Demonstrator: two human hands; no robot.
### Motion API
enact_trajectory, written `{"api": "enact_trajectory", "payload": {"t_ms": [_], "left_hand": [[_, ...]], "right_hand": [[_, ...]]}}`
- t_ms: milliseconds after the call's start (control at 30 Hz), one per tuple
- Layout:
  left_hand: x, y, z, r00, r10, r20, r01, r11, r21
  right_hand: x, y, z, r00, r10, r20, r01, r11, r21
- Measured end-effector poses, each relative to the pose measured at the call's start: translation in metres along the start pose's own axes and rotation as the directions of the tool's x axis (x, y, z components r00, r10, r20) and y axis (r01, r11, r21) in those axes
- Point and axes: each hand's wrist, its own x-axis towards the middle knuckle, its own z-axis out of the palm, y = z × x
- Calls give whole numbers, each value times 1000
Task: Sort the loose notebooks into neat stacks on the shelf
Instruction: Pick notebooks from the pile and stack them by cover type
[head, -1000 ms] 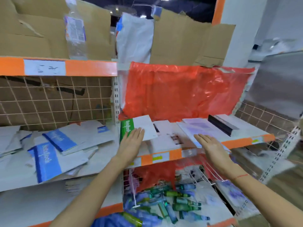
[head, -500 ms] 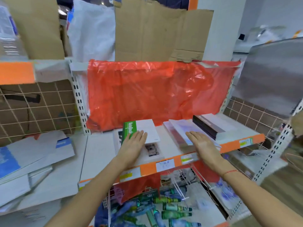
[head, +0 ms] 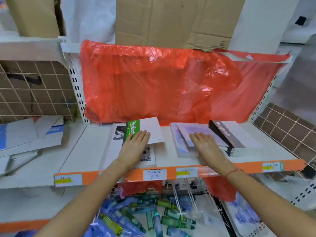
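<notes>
The green notebook (head: pixel 142 132) is lying mid-shelf (head: pixel 213 167) under the flat, released left hand (head: pixel 136 144); the right hand (head: pixel 204 142), fingers straight, is pressing the purple stack (head: pixel 184 139). Both have barely shifted, so squaring-up is continuing.

1. I have one view only, the head camera, worn on the person and set close in front of the shelf (head: pixel 171 161).
2. It faces forward and tilts down: the shelf's orange front edge (head: pixel 213 169) crosses the lower middle, and the bin of tubes (head: pixel 153 212) below sits nearest me.
3. The wide lens bends the edges; the wire grid (head: pixel 25 89) at far left and the one at right curve outward.
4. Both forearms enter from the bottom corners, with the left hand (head: pixel 136 142) and right hand (head: pixel 205 142) near the centre.
5. The red plastic sheet (head: pixel 162 82) closes off the far side.
</notes>
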Motion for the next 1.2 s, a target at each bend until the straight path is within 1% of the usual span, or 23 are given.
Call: {"api": "enact_trajectory", "payload": {"t_ms": [67, 100, 133, 167, 200, 233, 300, 367, 533, 633, 900, 1200], "left_hand": [[-7, 11, 1, 998, -59, 17, 58, 998, 16], [-11, 17, 2, 996, -86, 14, 86, 996, 17], [-16, 21, 2, 994, -110, 12, 109, 994, 18], [-20, 25, 1, 991, -131, 19, 131, 991, 19], [-24, 29, 1, 989, -147, 24, 146, 989, 24], [-26, 31, 0, 987, -161, 31, 159, 987, 35], [-28, 34, -1, 980, -195, 27, 193, 979, 64], [-27, 35, -4, 972, -236, 26, 233, 969, 80], [-20, 31, -12, 962, -274, 8, 272, 957, 104], [-16, 33, -17, 956, -292, 3, 290, 951, 110], [-16, 34, -18, 961, -276, 28, 271, 956, 117], [-9, 43, -18, 968, -251, -4, 250, 963, 104]], "right_hand": [[3, 1, 10, 996, -6, 87, 1, 998, 62], [3, 2, 15, 994, -20, 103, 7, 993, 121], [4, 2, 22, 991, -49, 124, 21, 977, 211], [4, 3, 27, 981, -89, 174, 31, 950, 310], [1, 6, 31, 966, -127, 227, 29, 919, 392], [-4, 9, 32, 930, -160, 332, -7, 893, 450], [-8, 18, 36, 877, -197, 437, -56, 863, 502], [-9, 24, 37, 866, -236, 442, -54, 833, 550], [-8, 26, 42, 897, -230, 378, -31, 820, 572], [-4, 30, 44, 891, -252, 377, -34, 792, 609], [1, 28, 46, 903, -247, 351, -37, 770, 637], [4, 28, 43, 895, -260, 363, -40, 763, 645]]}}
